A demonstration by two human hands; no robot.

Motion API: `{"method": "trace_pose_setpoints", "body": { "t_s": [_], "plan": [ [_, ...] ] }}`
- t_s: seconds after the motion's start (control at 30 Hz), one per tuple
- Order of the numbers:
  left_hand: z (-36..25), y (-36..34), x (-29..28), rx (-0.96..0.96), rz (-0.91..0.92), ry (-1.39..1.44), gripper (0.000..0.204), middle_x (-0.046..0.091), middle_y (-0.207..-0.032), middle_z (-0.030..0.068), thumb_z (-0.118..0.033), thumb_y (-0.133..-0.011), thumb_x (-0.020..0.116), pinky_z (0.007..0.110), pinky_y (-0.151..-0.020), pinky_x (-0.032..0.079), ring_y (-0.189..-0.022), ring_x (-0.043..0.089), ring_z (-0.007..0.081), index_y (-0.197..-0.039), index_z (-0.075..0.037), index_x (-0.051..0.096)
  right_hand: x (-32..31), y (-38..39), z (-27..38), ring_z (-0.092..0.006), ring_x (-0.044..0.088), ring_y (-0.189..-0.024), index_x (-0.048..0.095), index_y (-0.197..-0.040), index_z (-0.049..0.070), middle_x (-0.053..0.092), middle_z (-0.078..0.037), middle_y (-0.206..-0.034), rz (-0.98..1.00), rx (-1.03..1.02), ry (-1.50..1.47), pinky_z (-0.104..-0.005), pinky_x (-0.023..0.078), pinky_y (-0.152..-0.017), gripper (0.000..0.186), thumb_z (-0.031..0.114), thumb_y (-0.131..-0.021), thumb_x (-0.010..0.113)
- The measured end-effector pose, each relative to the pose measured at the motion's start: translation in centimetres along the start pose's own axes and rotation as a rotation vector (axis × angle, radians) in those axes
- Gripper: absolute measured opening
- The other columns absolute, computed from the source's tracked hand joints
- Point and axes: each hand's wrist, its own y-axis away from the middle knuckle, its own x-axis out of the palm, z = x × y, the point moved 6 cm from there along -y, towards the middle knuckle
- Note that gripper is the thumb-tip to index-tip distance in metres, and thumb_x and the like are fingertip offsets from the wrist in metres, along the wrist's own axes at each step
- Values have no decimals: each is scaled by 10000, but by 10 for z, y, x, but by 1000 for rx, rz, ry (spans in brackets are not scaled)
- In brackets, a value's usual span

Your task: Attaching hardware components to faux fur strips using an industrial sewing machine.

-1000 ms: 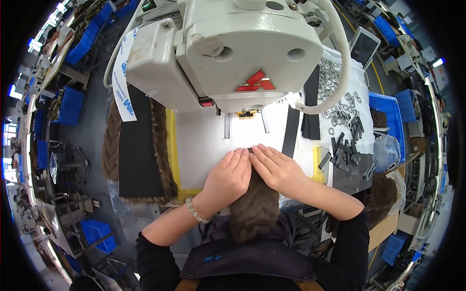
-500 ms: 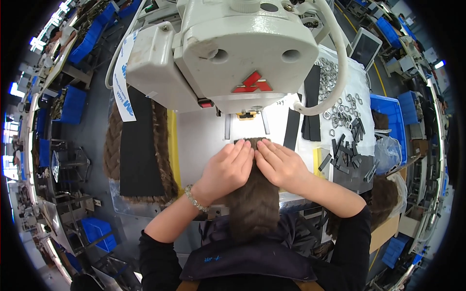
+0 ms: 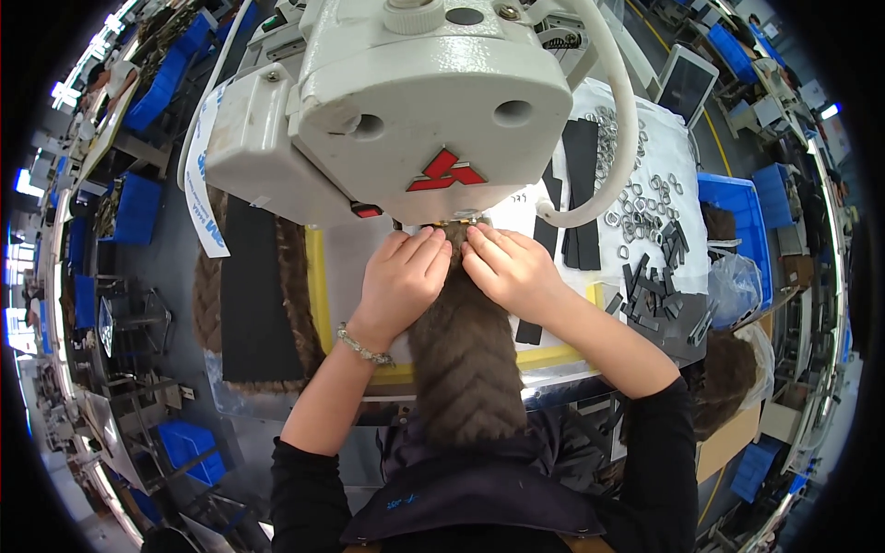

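Observation:
A strip of brown fur (image 3: 466,359) with a chevron pattern runs from under the sewing machine (image 3: 433,111) toward me, its near end hanging over the table edge. My left hand (image 3: 406,281) presses its left side near the far end, fingers together. On the other side, my right hand (image 3: 507,276) holds the strip in the same way. Both sets of fingertips are close below the machine's head, by the yellowish clamp (image 3: 454,223). The strip's far edge is partly hidden by fingers and machine.
At left lie fur pieces (image 3: 207,304) and a black strip (image 3: 261,304). On the right, a white cloth (image 3: 687,184) carries metal rings (image 3: 636,210), with small black strips (image 3: 653,295) nearby. A blue bin (image 3: 737,221) stands beyond them. Yellow tape (image 3: 553,358) lines the table's front.
Both hands have pushed the fur strip away from me, and its far end has come up under the machine's head. The view has shifted slightly too.

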Motion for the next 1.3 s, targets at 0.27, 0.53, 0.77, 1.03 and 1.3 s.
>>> {"method": "trace_pose_setpoints", "body": {
  "t_s": [0.27,0.53,0.77,1.03,1.3],
  "plan": [
    [2,2,-4,4,10,0,164,701,-1001,96,-76,-790,671,313,-782,549,-970,682,216,-943,-21,699,0,1,-4,-213,691,-893,603,-813,27,679,-140,-961,-20,-4,17,-286,524,-672,121,88,-717,644],
    [5,4,-6,-19,-3,60,234,706,-1027,105,-59,-774,648,328,-755,557,-979,694,240,-996,-33,714,2,2,-9,-176,697,-893,582,-788,53,684,-122,-970,-19,3,20,-266,499,-593,93,91,-735,648],
    [6,4,-3,-45,16,53,233,706,-1026,102,-65,-770,651,325,-754,560,-982,694,243,-992,-28,712,7,6,-11,-220,688,-917,657,-879,11,686,-117,-985,31,52,-31,-305,532,-710,175,81,-719,658],
    [5,5,-1,-52,19,48,224,705,-1013,93,-63,-762,654,310,-745,561,-981,694,233,-978,-28,704,4,2,-12,-239,686,-898,662,-898,18,690,-100,-973,38,70,-50,-322,544,-732,209,90,-703,651],
    [6,7,3,-95,23,93,230,700,-1008,84,-70,-749,662,304,-751,565,-964,688,217,-971,-29,702,2,-1,-13,-246,683,-894,661,-906,13,691,-106,-960,54,75,-103,-327,542,-730,220,88,-700,652]
  ]
}}
